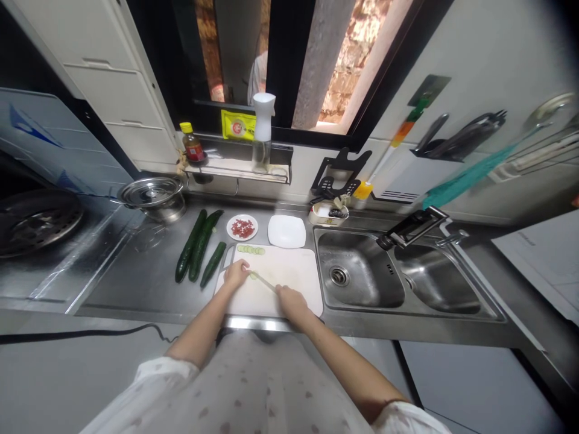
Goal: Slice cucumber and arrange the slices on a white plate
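Note:
My right hand (293, 303) grips the handle of a knife (266, 283), its blade pointing left and away across the white cutting board (296, 271). My left hand (237, 273) is closed at the board's left side, fingertips pinched together by the blade's tip. What those fingers hold is too small to make out. A pale green cucumber slice (254, 275) lies against the blade near the tip. Along the board's far edge runs an overlapping row of cucumber slices (251, 249). Left of the board lie a cut cucumber piece (213, 265) and two whole cucumbers (190, 247).
Behind the board stand a plate of chopped red pieces (242, 227) and a white square plate (286, 231). A lidded steel pot (156, 199) is at the back left. To the right is a double sink (362, 265) with a black faucet (407, 228).

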The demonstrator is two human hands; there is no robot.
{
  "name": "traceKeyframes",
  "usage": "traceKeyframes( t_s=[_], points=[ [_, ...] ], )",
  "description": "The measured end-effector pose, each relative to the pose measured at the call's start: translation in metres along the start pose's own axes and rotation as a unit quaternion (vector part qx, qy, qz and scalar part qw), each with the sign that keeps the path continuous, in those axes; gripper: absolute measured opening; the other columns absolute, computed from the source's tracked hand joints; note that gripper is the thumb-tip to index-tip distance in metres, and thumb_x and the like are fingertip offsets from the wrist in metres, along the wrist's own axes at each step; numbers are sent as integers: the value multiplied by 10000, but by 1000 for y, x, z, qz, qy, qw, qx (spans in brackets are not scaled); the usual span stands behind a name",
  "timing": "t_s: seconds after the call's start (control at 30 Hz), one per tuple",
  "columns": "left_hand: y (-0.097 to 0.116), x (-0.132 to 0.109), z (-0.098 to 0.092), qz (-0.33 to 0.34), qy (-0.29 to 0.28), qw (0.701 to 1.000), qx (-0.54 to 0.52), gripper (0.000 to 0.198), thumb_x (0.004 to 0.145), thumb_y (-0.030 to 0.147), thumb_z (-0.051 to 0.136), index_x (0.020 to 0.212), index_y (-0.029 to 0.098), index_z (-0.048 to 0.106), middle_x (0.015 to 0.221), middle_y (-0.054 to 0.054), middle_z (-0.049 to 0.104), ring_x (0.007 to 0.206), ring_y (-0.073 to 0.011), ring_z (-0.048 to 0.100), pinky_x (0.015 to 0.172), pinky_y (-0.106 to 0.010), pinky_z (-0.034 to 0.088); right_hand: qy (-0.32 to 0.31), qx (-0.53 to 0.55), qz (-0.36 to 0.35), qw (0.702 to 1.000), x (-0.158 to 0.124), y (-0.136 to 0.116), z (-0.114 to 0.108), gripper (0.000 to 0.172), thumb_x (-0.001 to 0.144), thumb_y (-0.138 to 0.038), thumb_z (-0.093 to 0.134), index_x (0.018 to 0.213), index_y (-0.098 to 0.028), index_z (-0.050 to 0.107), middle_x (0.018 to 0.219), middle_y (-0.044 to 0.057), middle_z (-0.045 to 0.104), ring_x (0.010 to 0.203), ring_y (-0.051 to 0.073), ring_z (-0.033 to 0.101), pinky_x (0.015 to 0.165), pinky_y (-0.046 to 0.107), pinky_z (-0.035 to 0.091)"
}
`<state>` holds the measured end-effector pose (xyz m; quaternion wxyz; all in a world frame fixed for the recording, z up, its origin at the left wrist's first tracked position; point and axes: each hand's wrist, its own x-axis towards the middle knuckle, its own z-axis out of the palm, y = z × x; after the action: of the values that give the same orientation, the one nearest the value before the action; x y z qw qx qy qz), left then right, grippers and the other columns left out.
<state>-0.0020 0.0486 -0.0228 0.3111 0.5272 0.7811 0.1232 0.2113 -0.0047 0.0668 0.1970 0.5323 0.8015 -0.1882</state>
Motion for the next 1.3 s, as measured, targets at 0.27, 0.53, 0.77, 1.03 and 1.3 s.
traceKeyframes(
  t_s=[0.27, 0.53, 0.77, 1.03, 1.3],
  points=[
    [-1, 1, -2, 6, -9, 1000, -2, 218, 765, 316, 677, 979, 281, 655, 903, 26, 698, 841, -158, 630, 694, -235, 395, -15, -3, 0, 1000, -8, 3, -2, 345, 894, -33, 374, 1186, -159, 509, 1049, 133, 651, 987, 239, 655, 762, 323, 479],
    [-2, 3, -1, 2, -8, 1000, 5, 214, 770, 331, 673, 980, 291, 649, 930, 35, 699, 867, -158, 627, 711, -237, 392, -11, -6, -2, 1000, -2, 1, 1, 333, 921, -53, 345, 1188, -159, 512, 1043, 131, 652, 994, 227, 654, 771, 316, 494],
    [-1, 1, -2, -1, -7, 1000, 8, 234, 767, 374, 690, 983, 293, 651, 941, 31, 703, 886, -163, 628, 720, -236, 397, -11, -11, 1, 1000, 3, -3, -1, 331, 937, -61, 323, 1188, -154, 518, 1031, 141, 653, 991, 234, 655, 770, 326, 503],
    [-1, 2, -2, -3, -8, 1000, 13, 242, 768, 358, 678, 1001, 294, 651, 932, 30, 705, 883, -166, 632, 710, -240, 396, -9, -9, -5, 1000, 0, 0, -3, 329, 919, -50, 339, 1166, -151, 533, 1027, 135, 659, 984, 240, 657, 761, 316, 488],
    [-2, 2, -2, -1, -7, 1000, 10, 244, 763, 369, 684, 992, 291, 652, 934, 26, 702, 891, -167, 630, 730, -239, 402, -16, 3, -2, 1000, -7, 5, -3, 300, 916, -64, 365, 1144, -159, 536, 1023, 132, 662, 975, 224, 654, 762, 302, 474]
  ],
)
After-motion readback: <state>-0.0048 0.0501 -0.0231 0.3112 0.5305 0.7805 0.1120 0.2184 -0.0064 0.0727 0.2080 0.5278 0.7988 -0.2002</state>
